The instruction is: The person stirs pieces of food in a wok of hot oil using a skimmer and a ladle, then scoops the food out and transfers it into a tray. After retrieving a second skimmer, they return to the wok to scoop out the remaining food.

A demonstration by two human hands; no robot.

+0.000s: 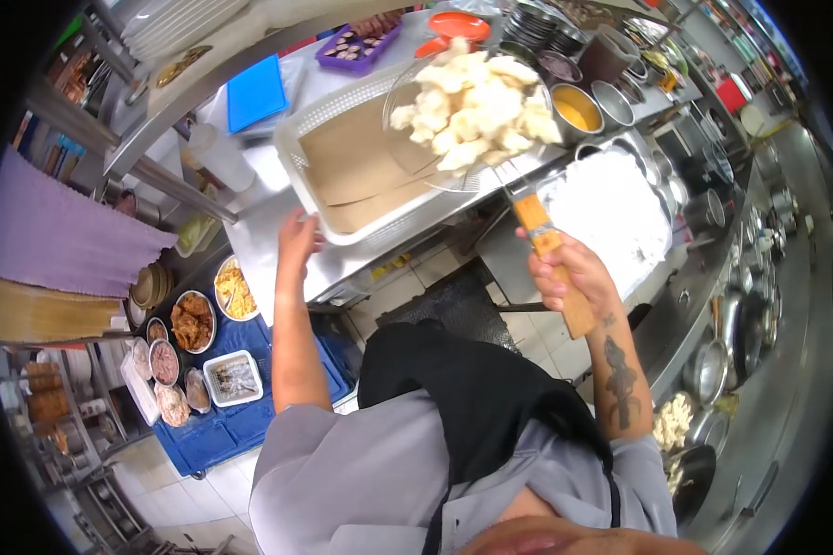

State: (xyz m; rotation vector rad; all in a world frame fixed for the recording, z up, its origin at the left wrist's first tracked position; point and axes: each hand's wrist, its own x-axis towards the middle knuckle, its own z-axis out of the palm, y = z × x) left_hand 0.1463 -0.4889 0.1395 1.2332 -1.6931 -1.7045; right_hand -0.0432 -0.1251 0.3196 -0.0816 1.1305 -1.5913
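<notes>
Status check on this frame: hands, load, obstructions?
Right hand gripping wooden handle of round wire skimmer heaped with pale fried pieces. Left hand on white perforated paper-lined tray. Nothing between.

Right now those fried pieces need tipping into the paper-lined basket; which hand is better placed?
Right hand: it grips the strainer handle over the basket. Left hand only touches the rim.

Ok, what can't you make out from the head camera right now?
- Head view: the bottom of the white basket is covered by brown paper, and the strainer full of pale fried pieces hides its far end.
- Left hand: its fingers at the basket's rim are too small to tell whether they grip.
- Right hand covers the middle of the wooden handle.
- Metal bowls behind: contents too small and blurred.
</notes>
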